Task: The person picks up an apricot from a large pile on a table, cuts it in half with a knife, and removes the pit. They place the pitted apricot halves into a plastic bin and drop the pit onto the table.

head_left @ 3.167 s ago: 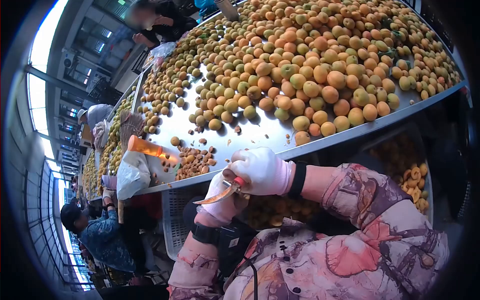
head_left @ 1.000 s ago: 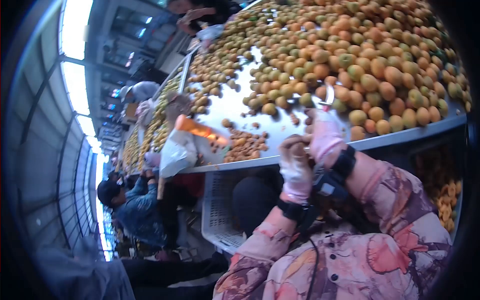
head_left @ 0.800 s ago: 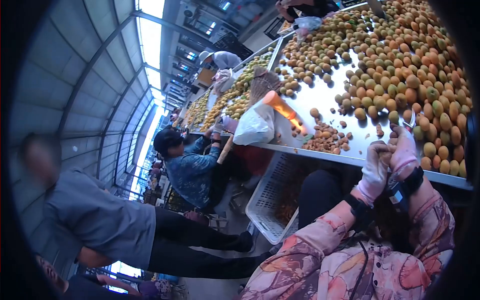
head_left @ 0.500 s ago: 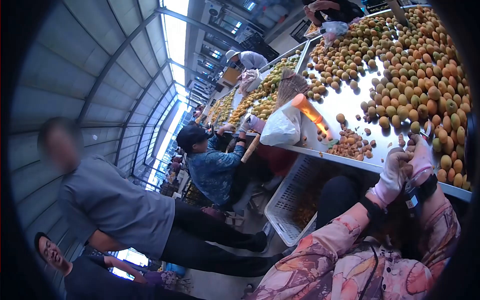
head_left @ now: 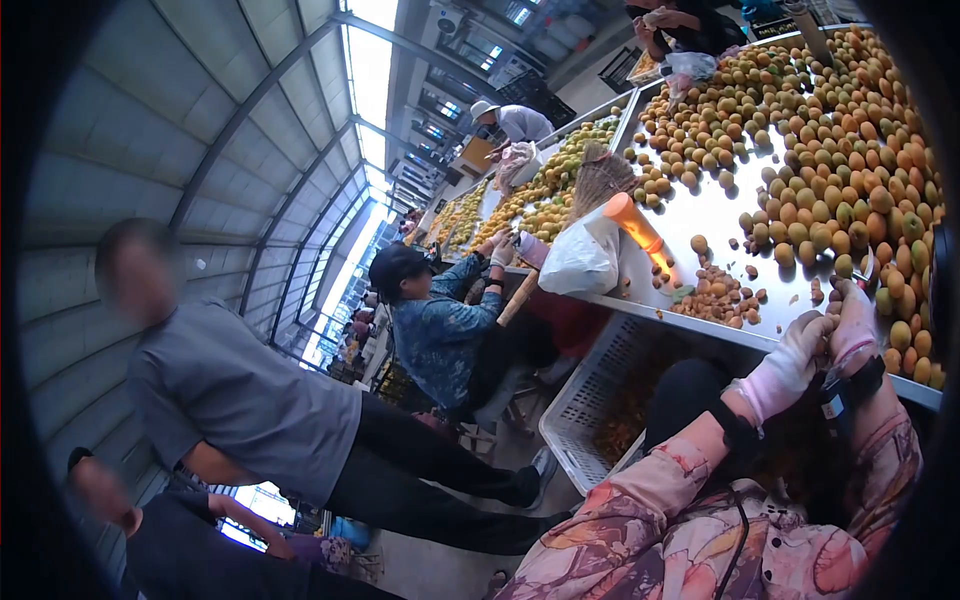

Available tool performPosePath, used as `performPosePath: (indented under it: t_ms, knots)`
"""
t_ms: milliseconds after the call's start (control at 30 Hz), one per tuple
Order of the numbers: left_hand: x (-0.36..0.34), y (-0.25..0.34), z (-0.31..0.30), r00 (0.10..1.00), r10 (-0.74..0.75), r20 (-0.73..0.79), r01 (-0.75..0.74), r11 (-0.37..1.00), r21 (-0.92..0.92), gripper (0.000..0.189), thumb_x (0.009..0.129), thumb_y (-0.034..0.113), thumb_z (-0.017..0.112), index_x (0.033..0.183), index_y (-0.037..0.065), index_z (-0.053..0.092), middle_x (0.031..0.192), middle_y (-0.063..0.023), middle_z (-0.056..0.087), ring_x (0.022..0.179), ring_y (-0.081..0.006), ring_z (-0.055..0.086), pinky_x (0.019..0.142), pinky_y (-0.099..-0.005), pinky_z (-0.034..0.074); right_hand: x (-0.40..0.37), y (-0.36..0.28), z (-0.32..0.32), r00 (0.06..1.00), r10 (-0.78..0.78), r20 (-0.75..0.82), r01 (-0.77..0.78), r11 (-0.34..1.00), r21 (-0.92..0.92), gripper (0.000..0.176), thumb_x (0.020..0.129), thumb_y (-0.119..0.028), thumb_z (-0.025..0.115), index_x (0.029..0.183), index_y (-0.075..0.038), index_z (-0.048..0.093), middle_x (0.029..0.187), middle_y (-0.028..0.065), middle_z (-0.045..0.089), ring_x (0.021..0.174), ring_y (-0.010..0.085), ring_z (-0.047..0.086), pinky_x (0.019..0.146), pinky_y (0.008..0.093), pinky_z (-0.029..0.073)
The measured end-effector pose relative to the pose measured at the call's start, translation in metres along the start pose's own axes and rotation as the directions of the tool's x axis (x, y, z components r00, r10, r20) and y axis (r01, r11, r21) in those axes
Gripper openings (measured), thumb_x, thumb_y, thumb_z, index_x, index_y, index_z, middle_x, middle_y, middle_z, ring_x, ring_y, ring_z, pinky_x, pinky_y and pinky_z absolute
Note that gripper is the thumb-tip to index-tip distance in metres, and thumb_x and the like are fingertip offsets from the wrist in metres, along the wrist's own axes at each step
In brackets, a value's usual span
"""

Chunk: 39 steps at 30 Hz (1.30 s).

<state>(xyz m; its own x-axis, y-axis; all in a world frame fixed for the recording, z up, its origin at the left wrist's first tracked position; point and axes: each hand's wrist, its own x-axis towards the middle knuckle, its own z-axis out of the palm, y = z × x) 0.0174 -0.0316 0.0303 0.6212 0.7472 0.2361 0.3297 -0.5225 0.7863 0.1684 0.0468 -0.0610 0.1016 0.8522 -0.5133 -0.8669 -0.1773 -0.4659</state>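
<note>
At the near edge of the sorting table (head_left: 755, 335), my two gloved hands are close together, overlapping in this view. My left hand (head_left: 785, 365) is closed, its fingers bent inward by the right one; what it holds is hidden. The closed fingers of my right hand (head_left: 853, 325) are around a small tool with a shiny metal blade (head_left: 867, 268), which sticks up from them beside the fruit. Round orange and greenish apricots (head_left: 830, 200) cover the table just beyond. A heap of small brown pieces (head_left: 720, 297) lies left of my hands.
An orange glowing tube (head_left: 640, 232), a white plastic bag (head_left: 580, 257) and a straw brush (head_left: 602, 180) are left on the table. Below its edge stands a white perforated crate (head_left: 577, 400). A person in grey (head_left: 245, 390) stands at left; another person (head_left: 440, 335) sits working alongside.
The view has shifted slightly, moving the table and people a little right and down in the picture. My hands remain together at the table edge, the blade still by the right one.
</note>
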Motion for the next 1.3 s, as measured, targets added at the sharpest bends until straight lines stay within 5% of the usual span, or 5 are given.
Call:
performPosePath:
  t_ms: [600,800,867,1133,1300]
  knots:
    - [0.011,-0.032,-0.013,0.754,-0.594,-0.28,0.362,0.732,-0.577,0.037,0.105,0.034,0.05,0.091,0.004,0.066,0.071,-0.0063,0.065,0.055,-0.0127,0.059,0.049,-0.0256,0.045,-0.106,-0.069,0.052,0.917,-0.394,0.07,0.399,0.913,-0.089,0.018,0.095,-0.017,0.06,0.108,-0.006,0.064,0.069,-0.001,0.053,0.045,0.0059,0.041,0.037,0.0216,0.03]
    - [0.003,0.017,-0.013,0.738,-0.589,0.329,0.65,0.751,-0.115,0.025,0.098,0.021,0.061,0.104,-0.002,0.069,0.084,-0.004,0.068,0.076,-0.0084,0.061,0.068,-0.0216,0.048,-0.122,-0.124,0.038,0.788,-0.616,0.01,0.616,0.788,-0.005,0.014,0.095,-0.012,0.057,0.104,-0.002,0.063,0.071,0.0017,0.051,0.045,0.0051,0.04,0.037,0.0219,0.026]
    - [0.008,0.028,-0.012,0.822,-0.265,0.503,0.185,0.961,0.205,0.028,0.095,0.02,0.064,0.114,0.001,0.069,0.09,-0.0042,0.071,0.089,-0.0128,0.064,0.083,-0.0288,0.051,-0.127,-0.14,0.03,0.765,-0.644,-0.016,0.644,0.765,0.013,0.015,0.095,-0.011,0.056,0.105,-0.002,0.062,0.071,0.0015,0.051,0.044,0.0048,0.039,0.037,0.0217,0.026]
    - [0.082,-0.042,0.006,0.985,-0.119,0.122,0.034,0.84,0.541,0.035,0.086,0.023,0.071,0.115,0.003,0.069,0.109,-0.0156,0.067,0.101,-0.0307,0.064,0.092,-0.039,0.05,-0.133,-0.167,-0.003,0.714,-0.7,-0.016,0.7,0.714,0.007,0.013,0.094,-0.008,0.058,0.106,-0.004,0.06,0.07,0.0015,0.054,0.043,0.0062,0.044,0.036,0.0224,0.033]
    - [0.099,-0.072,0.014,0.898,-0.41,0.16,0.208,0.716,0.667,0.044,0.078,0.035,0.078,0.105,0.002,0.069,0.103,-0.0209,0.064,0.103,-0.0387,0.06,0.09,-0.0443,0.05,-0.134,-0.17,-0.003,0.681,-0.729,-0.065,0.73,0.683,-0.013,0.016,0.094,-0.011,0.058,0.105,-0.001,0.064,0.071,0.0009,0.053,0.044,0.0046,0.039,0.037,0.0219,0.026]
